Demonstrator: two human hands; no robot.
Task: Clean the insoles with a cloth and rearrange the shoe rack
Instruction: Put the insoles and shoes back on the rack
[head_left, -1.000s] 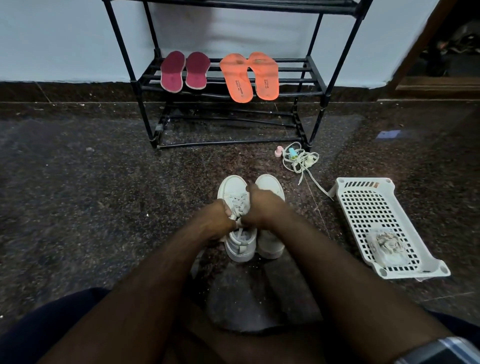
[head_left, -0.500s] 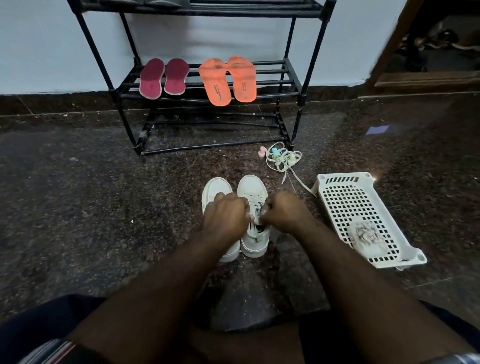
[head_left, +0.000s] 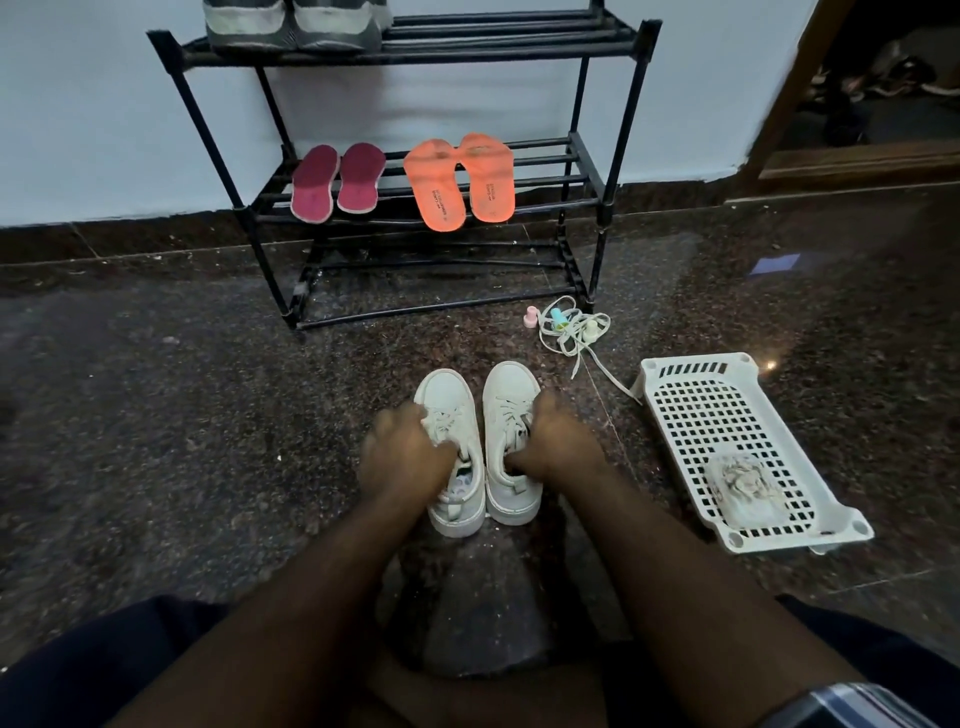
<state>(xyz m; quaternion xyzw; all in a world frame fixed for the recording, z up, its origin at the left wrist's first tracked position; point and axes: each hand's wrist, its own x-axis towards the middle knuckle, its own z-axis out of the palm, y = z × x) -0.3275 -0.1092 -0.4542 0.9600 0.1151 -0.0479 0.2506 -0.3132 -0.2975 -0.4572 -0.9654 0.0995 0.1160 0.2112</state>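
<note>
Floor: dark speckled granite (head_left: 156, 415), pale wall behind it, person sitting on it with both arms stretched out front.
Shoe rack: black tube rack (head_left: 597, 171) up against the wall, 3 tiers in view.
Top tier: 2 grey sneakers (head_left: 291, 26) at the left end, only the soles and heels in shot.
Middle tier: 2 maroon insoles (head_left: 337, 182) toward the left end, 2 orange insoles (head_left: 460, 182) just beside them toward the right, all hanging a bit over the front bar.
White sneakers: pair on the floor in front of the rack, side by side and touching, toes toward the rack; left sneaker (head_left: 449, 499), right sneaker (head_left: 511, 405).
Left hand: left hand (head_left: 402, 457) is blurry, fingers curled onto the laces of the left sneaker, looks like it's gripping there.
Right hand: right hand (head_left: 553, 441) sits on the outer side of the right sneaker, fingers tucked down into the opening, holding the collar.
Basket: white perforated plastic basket (head_left: 696, 410) on the floor right of the sneakers, with a crumpled cloth (head_left: 743, 483) in its near end.
Odds and ends: loose white shoelaces (head_left: 574, 332) by the rack's front right leg, mixed with a few small pastel bits I can't identify.
</note>
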